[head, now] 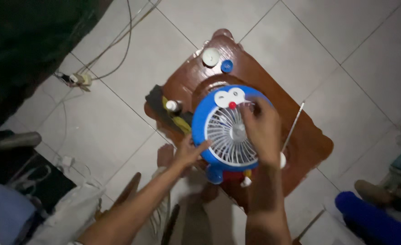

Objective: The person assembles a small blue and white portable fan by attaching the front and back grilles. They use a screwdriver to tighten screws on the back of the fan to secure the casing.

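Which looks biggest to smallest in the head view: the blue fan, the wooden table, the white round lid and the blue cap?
1. Wooden table
2. Blue fan, though it sits nearer the camera
3. White round lid
4. Blue cap

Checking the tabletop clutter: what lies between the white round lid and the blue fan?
In the head view, a small blue cap sits between the white lid and the fan.
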